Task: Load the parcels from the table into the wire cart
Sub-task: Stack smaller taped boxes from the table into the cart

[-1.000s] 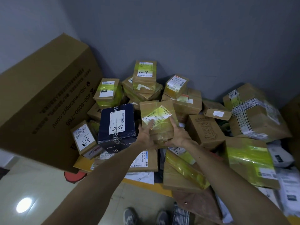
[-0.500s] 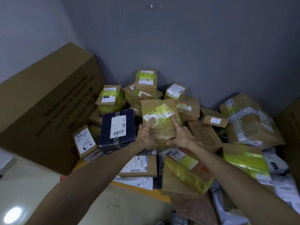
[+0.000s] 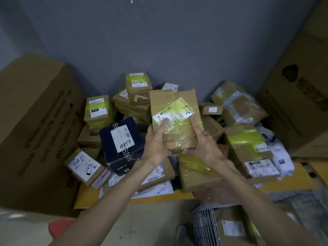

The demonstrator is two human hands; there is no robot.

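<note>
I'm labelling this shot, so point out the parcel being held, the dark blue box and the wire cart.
held parcel (image 3: 174,110): head view, on its shipping label.
dark blue box (image 3: 122,137): head view, on its white label.
wire cart (image 3: 204,226): head view, on its wire side.

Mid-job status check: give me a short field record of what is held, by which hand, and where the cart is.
held item: brown parcel, yellow tape, label marked 1-2
left hand: grips its lower left side
right hand: grips its lower right side
wire cart: bottom right of view, labelled box inside
nearest neighbour: navy box, left of held parcel
table: many parcels piled on it
</note>
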